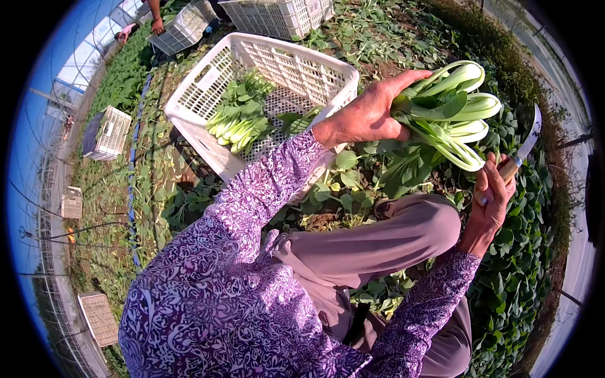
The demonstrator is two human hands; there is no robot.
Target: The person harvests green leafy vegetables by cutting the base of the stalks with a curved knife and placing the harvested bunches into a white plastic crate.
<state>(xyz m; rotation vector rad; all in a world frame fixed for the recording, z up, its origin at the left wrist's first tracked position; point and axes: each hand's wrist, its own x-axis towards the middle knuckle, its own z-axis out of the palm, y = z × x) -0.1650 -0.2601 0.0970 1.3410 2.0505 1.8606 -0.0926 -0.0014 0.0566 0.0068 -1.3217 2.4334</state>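
My left hand (371,111) grips several heads of bok choy (456,111) by their leafy part, pale stem bases pointing right. Some of the leaves hang below the bunch. Between the fingers of my right hand (494,191) is the wooden handle (508,171) of a curved-blade knife (530,134). Its blade points up and away from the bunch. My right fingertips are close to the lowest stem base; whether they touch it I cannot tell. Left of the bunch, a white plastic crate (295,64) holds more bok choy (241,113) laid along its far left side.
Uncut leafy plants (510,241) grow on the right. Behind stand another white crate (279,16) and a crate (182,28) with another person's hand (157,26) at its rim. A blue hose (133,189) runs along the left, near a further crate (111,132).
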